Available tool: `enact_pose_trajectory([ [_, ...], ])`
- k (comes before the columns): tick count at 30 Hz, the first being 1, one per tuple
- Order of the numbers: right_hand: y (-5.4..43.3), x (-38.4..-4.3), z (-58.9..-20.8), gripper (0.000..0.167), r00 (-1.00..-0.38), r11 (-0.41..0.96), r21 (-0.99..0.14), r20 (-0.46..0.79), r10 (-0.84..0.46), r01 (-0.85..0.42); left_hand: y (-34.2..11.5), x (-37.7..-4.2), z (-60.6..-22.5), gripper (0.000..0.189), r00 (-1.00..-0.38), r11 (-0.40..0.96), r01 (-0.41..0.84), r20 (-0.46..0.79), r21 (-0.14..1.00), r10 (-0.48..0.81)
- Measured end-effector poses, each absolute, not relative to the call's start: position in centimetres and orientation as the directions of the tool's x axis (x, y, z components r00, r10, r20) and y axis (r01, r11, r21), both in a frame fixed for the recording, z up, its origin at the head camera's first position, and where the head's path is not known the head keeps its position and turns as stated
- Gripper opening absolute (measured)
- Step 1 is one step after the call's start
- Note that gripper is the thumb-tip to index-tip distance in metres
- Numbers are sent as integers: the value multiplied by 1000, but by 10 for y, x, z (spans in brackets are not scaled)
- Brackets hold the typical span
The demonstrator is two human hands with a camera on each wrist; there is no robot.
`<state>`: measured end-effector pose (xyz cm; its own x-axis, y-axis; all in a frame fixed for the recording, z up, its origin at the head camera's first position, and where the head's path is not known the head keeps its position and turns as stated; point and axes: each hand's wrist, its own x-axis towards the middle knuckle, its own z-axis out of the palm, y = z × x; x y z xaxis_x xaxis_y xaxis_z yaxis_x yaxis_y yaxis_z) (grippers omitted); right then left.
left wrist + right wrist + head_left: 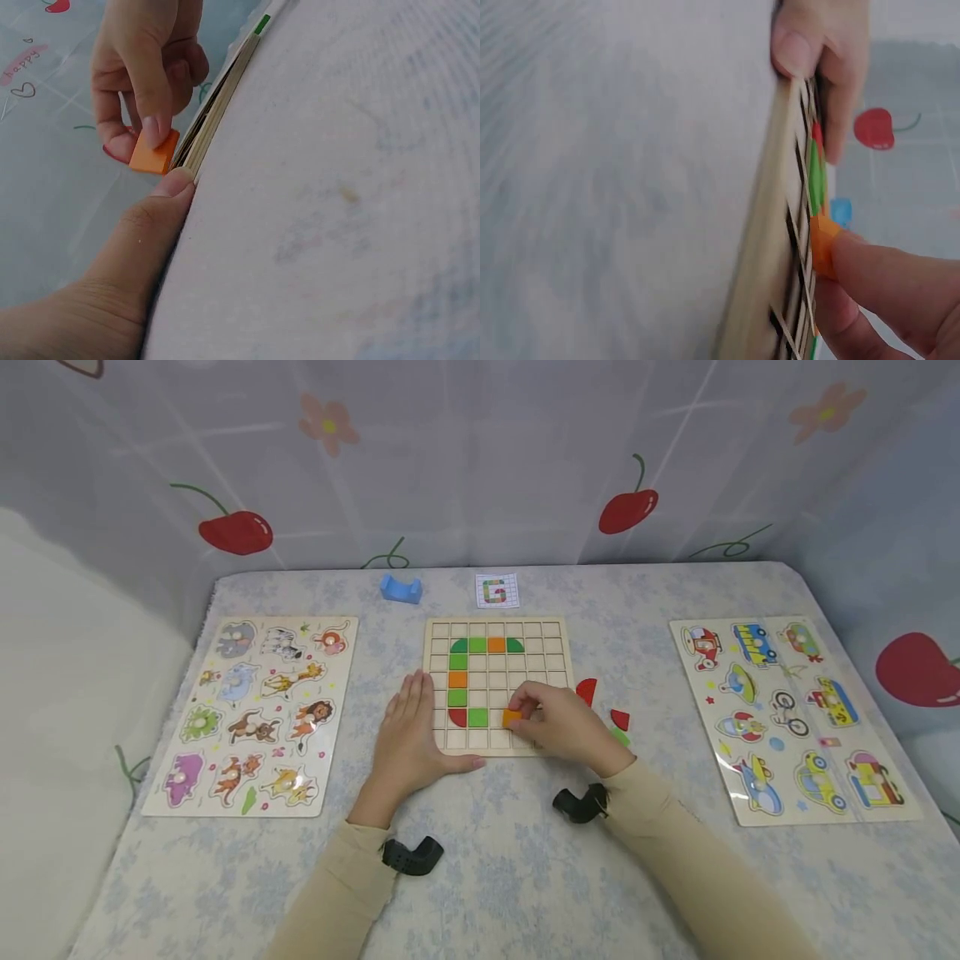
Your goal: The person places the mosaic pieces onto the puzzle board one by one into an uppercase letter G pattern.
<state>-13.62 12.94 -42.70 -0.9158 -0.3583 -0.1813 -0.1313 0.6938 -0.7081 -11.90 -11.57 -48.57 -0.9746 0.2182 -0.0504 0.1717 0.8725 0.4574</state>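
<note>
Clamped between thumb and fingertips of the right hand (pixel 562 723), an orange tile (pixel 511 717) sits over the grid board (pixel 552 646), whose edge the left hand (pixel 409 737) touches.

Soft, even light fills the head view, laying a faint shadow beside the right sleeve (pixel 690 852) and glossy glare on the animal puzzle board (pixel 336 681) and vehicle puzzle board (pixel 772 681). Both wrist views are dimmer and greyer; in the right one, the tablecloth (pixel 630 187) and the wooden grid board's (pixel 763 225) near edge blur.
</note>
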Motion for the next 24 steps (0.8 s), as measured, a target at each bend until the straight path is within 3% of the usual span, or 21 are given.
enact_pose_trajectory([
  [15, 107, -139, -434, 9, -929, 773, -606, -145, -339, -188, -115, -118, -485, 145, -974, 869, 175, -44, 463, 221],
  [24, 123, -127, -430, 19, -902, 769, -553, -70, -427, -321, -116, -119, -485, 145, -974, 869, 177, -46, 462, 223],
])
